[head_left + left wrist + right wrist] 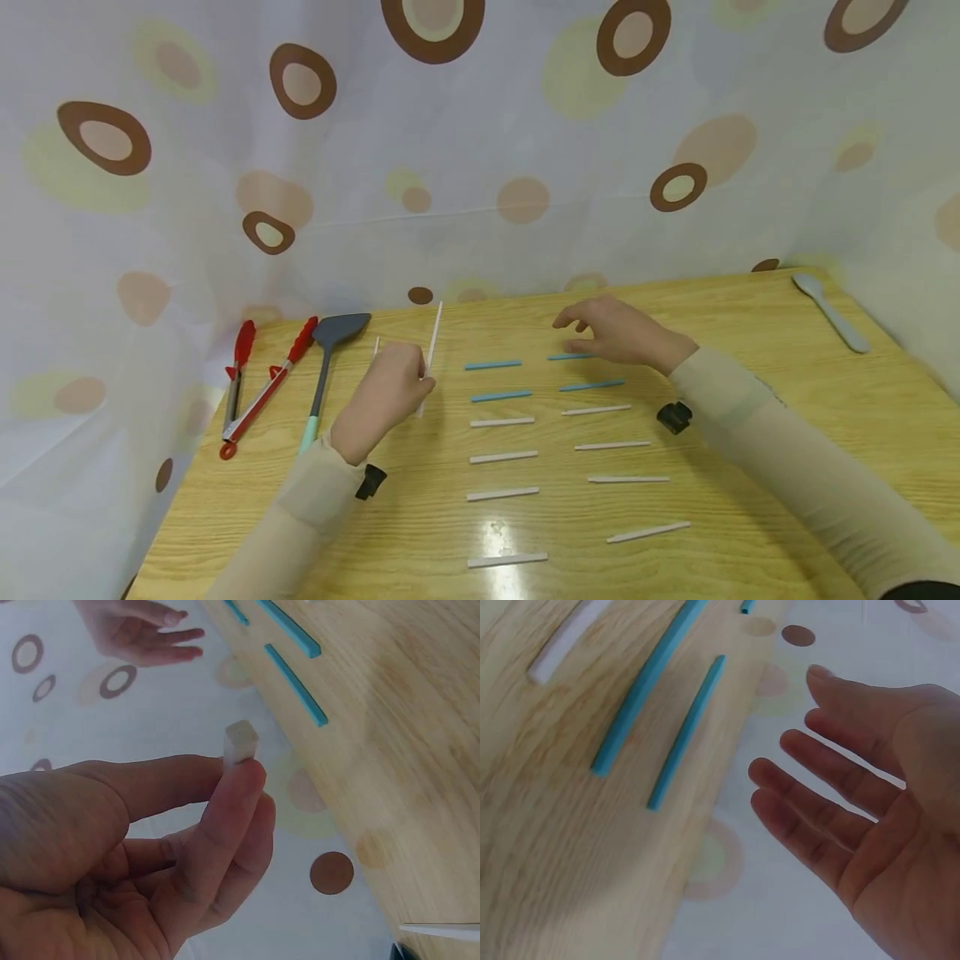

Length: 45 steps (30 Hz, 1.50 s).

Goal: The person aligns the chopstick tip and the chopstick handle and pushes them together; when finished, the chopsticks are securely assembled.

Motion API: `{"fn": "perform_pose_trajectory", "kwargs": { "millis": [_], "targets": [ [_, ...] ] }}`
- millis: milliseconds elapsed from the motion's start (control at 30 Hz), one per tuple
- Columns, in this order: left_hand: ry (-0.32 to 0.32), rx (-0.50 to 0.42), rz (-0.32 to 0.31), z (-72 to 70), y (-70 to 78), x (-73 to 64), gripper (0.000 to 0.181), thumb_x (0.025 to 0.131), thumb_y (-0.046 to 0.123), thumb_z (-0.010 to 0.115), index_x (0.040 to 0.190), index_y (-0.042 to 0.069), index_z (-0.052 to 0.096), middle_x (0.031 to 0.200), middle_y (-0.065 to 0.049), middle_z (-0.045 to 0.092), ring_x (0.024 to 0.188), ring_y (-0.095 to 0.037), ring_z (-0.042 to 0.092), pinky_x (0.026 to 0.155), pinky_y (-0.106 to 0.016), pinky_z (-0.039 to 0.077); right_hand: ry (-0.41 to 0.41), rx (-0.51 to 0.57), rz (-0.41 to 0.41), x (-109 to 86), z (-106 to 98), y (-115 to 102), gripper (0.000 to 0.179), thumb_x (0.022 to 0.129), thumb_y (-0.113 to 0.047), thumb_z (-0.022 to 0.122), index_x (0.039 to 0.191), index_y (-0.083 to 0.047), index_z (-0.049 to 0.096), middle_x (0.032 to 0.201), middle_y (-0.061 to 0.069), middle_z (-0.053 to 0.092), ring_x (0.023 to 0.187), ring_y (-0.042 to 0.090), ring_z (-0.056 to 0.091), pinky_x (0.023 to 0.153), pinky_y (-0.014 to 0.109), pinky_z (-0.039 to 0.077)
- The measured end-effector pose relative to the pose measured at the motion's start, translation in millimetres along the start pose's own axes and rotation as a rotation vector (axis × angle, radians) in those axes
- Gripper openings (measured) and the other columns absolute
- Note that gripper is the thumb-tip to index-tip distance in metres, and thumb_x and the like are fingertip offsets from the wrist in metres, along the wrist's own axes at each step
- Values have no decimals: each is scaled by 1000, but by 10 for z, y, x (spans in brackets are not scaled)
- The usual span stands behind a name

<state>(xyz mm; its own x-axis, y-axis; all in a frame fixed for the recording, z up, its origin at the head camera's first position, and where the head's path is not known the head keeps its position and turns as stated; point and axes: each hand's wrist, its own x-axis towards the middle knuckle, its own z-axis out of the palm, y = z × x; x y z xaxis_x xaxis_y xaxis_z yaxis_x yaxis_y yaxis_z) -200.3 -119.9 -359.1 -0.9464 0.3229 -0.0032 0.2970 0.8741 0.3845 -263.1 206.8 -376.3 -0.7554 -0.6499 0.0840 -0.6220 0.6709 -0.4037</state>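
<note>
My left hand (385, 396) pinches a slim white stick (434, 337) between thumb and fingers, and the stick points up and away. Its squared end (241, 739) faces the left wrist view. Over the far end of the right column of sticks hovers my right hand (618, 329), fingers loosely spread and holding nothing. Just beneath it lies a blue stick (572, 357), partly covered by the hand in the head view. Another blue stick (592, 385) lies a little nearer. Part of one more white stick (377, 347) shows behind my left hand.
Two columns lie on the wooden table (757, 358): blue sticks (492, 365) at the far end, white sticks (502, 493) nearer. Red-tipped tongs (258, 406) and a grey spatula (339, 329) lie left. A grey spoon (831, 312) is far right. Patterned cloth (465, 150) hangs behind.
</note>
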Motion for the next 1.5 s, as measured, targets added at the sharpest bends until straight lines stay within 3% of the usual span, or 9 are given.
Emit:
{"fn": "perform_pose_trajectory", "kwargs": {
  "millis": [100,233,467,633,867,1167,1500],
  "targets": [
    [9,-14,-4,20,-66,-28,58,86,-4,68,46,16,32,48,8,15,45,-7,12,42,-21,17,-20,0,21,-17,43,68,34,91,-13,75,121,0,67,119,14,66,100,34,66,85,45,54],
    [-5,-30,-49,62,-159,-60,57,86,-3,68,42,15,37,41,8,21,39,-6,15,39,-20,19,-37,-7,44,-29,100,147,32,90,-12,75,118,1,67,115,15,67,99,32,65,84,44,54],
    [-56,-62,-148,118,-296,-87,41,87,0,72,49,4,58,41,-1,48,35,-10,43,37,-22,35,-67,-30,79,-33,138,203,29,90,-9,74,117,2,68,111,15,68,97,30,65,83,44,54],
    [-74,-68,-211,158,-416,-85,25,87,-4,69,65,0,59,53,-7,56,43,-15,56,41,-25,46,-91,-47,93,-8,178,212,27,90,-9,74,114,3,69,108,13,69,95,27,66,82,43,54],
    [-79,-76,-227,188,-582,-67,22,87,-6,66,68,-1,58,52,-9,55,40,-16,55,39,-24,45,-88,-132,51,17,223,189,13,87,-8,78,99,-5,73,92,4,68,80,18,63,72,37,54],
    [-85,-120,-252,157,-652,-25,17,91,-2,67,79,-3,55,52,-12,57,41,-25,60,36,-25,45,-92,-158,77,11,244,198,10,89,-6,75,98,-7,75,97,5,70,87,23,66,74,38,56],
    [-98,-121,-290,162,-687,18,20,91,0,69,75,-3,57,54,-12,59,42,-23,62,36,-25,46,-95,-160,78,-2,255,217,9,89,-7,75,98,-8,74,96,4,69,86,22,65,74,38,55]
  ]
}}
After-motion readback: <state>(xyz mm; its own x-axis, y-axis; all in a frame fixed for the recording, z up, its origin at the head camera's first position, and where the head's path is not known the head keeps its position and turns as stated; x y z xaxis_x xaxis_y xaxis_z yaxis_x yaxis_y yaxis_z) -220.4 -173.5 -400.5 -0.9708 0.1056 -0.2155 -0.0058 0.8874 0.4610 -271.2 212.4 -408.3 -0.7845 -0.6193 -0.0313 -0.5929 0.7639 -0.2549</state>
